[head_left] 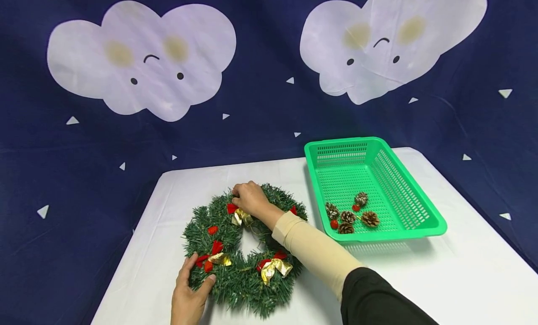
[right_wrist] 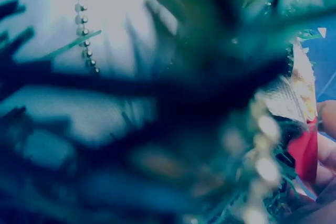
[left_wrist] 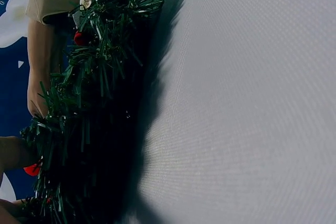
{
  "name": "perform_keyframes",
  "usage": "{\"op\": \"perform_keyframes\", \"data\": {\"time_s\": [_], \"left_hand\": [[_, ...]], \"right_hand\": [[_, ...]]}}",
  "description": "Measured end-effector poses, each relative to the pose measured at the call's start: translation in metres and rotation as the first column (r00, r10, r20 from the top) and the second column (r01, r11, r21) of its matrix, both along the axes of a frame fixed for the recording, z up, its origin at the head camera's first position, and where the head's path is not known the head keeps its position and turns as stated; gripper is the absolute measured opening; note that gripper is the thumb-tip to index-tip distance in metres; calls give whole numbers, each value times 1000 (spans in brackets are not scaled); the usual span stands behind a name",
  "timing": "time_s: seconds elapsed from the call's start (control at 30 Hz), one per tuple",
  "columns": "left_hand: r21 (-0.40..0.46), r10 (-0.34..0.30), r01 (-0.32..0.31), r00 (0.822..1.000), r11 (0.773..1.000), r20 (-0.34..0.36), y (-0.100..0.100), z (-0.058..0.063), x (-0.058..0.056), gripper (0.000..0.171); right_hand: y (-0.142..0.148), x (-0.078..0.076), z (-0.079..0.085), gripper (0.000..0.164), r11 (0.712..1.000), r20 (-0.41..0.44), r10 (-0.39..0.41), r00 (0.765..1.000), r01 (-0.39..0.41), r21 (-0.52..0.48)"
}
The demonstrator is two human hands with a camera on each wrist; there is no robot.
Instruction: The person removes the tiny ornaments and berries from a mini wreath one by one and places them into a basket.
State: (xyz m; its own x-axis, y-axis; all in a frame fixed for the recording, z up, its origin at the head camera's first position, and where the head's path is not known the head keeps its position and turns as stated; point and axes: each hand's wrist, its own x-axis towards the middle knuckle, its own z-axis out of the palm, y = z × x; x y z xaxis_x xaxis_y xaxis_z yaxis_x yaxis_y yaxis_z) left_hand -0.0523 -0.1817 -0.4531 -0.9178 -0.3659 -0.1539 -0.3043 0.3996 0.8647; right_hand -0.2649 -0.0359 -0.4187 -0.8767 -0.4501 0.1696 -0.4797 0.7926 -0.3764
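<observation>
A green tinsel Christmas wreath (head_left: 235, 285) lies on the white table, dressed with red and gold bows (head_left: 275, 269) and red berries (head_left: 212, 230). My left hand (head_left: 191, 287) rests at its left front edge, thumb and fingers spread apart against the branches. Reaching across the wreath, my right hand (head_left: 252, 199) bends its fingers into the back part, right at a red and gold bow (head_left: 240, 216). In the right wrist view its fingers (right_wrist: 326, 156) lie behind that bow's red ribbon (right_wrist: 304, 153); I cannot tell what they pinch. A beaded string (right_wrist: 82, 19) hangs nearby.
To the right of the wreath stands a green perforated basket (head_left: 403, 194). Inside are several pine cones (head_left: 370, 219) and red berries (head_left: 334, 224), gathered toward its near left corner. A dark blue cloth with clouds (head_left: 143, 59) hangs behind the white table (head_left: 420, 264).
</observation>
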Motion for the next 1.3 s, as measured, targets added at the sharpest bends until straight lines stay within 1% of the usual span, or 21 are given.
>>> {"op": "perform_keyframes", "data": {"time_s": [0.2, 0.43, 0.57, 0.87, 1.1, 1.3], "left_hand": [[0, -11, 11, 1000, 1000, 0, 2, 0, 0, 78], [8, -15, 15, 1000, 1000, -16, 4, -2, 0, 78], [2, -14, 14, 1000, 1000, -23, 4, -1, 0, 78], [8, -8, 8, 1000, 1000, -1, 4, 1, 0, 75], [13, -5, 5, 1000, 1000, 14, 3, 1, 1, 75], [0, -7, 7, 1000, 1000, 26, -1, 2, 0, 77]], "right_hand": [[1, 0, -5, 23, 998, -25, -12, 1000, 13, 59], [1, 0, -8, 26, 992, -29, -9, 1000, 13, 124], [1, 0, -9, 25, 990, -32, -10, 999, 15, 137], [-2, -1, -9, 21, 985, -65, -26, 998, 37, 168], [-4, 0, -11, 19, 990, -85, -28, 996, 40, 136], [-4, -2, -7, 17, 998, -71, -29, 997, 33, 45]]}}
